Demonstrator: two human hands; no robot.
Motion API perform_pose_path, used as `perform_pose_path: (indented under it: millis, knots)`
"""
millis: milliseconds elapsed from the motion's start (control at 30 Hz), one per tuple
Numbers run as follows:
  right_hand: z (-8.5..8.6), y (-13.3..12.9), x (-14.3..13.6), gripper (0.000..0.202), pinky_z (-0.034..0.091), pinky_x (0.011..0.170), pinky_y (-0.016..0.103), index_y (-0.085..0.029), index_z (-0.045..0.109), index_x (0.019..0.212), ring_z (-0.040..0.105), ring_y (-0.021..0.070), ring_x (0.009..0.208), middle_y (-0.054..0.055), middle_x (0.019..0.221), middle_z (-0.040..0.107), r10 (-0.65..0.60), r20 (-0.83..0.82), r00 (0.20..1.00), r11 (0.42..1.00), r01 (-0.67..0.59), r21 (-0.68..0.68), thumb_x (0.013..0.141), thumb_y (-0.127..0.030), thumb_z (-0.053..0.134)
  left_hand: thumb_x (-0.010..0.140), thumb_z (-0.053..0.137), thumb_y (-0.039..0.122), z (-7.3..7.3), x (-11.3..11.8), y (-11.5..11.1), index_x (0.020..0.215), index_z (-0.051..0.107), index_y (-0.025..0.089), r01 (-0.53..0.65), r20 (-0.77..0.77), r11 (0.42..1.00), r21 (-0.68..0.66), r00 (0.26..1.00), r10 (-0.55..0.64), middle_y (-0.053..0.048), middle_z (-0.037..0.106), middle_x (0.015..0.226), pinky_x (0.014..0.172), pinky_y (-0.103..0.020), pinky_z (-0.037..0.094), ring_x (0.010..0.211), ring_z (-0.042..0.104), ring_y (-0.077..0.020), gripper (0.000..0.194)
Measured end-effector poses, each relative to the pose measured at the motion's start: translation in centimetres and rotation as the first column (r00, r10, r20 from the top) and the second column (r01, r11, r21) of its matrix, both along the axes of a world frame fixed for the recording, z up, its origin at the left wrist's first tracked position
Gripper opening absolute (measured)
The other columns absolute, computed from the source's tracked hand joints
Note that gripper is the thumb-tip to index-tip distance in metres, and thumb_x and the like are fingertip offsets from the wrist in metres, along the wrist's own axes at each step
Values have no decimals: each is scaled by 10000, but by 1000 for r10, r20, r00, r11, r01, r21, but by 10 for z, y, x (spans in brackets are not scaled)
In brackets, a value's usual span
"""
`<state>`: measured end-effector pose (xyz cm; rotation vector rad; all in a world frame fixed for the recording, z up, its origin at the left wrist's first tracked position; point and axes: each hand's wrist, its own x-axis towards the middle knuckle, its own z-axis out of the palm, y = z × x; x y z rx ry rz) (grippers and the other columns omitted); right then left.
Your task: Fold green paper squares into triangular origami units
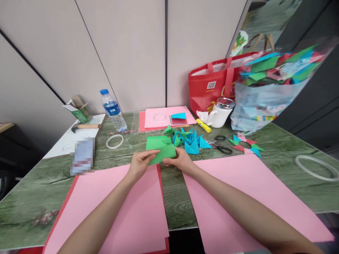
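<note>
Between my hands is a folded green paper (165, 151), lifted a little above the table. My left hand (141, 162) pinches its left part, the fingers lying over the front. At its right edge my right hand (180, 159) grips it between thumb and fingers. Other green paper (152, 142) shows just behind the folded piece; whether it is joined to it I cannot tell. Blue folded paper pieces (192, 144) and a few green ones (178, 138) are heaped just behind my right hand.
Large pink sheets (127, 201) lie under both forearms. Black scissors (221, 144), a yellow glue stick (203, 125) and a paper ring (245, 144) are at the right. Behind stand a white mug (219, 114), a red bag (203, 86) and a water bottle (113, 111); a hammer (86, 127) is far left.
</note>
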<state>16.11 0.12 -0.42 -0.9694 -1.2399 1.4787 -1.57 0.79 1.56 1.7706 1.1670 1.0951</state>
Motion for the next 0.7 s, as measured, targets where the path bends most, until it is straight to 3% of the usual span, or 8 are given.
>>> perform_pose_path:
  millis: [333, 700]
  knots:
    - [0, 4, 1, 415, 519, 529, 272, -135, 607, 729, 604, 147, 536, 8, 629, 657, -74, -61, 995, 992, 67, -108, 391, -297, 787, 746, 555, 252, -1, -1, 0, 904, 684, 196, -14, 2, 999, 36, 1000, 14, -36, 681, 940, 812, -280, 472, 895, 617, -185, 211]
    - [-3, 9, 2, 378, 523, 567, 266, -143, 549, 731, 650, 160, 585, 11, 624, 668, -166, -178, 970, 977, 137, -162, 459, -283, 772, 728, 576, 274, -2, -3, 4, 896, 687, 180, -101, 19, 995, -1, 995, 101, -47, 689, 912, 764, -287, 473, 853, 620, -200, 223]
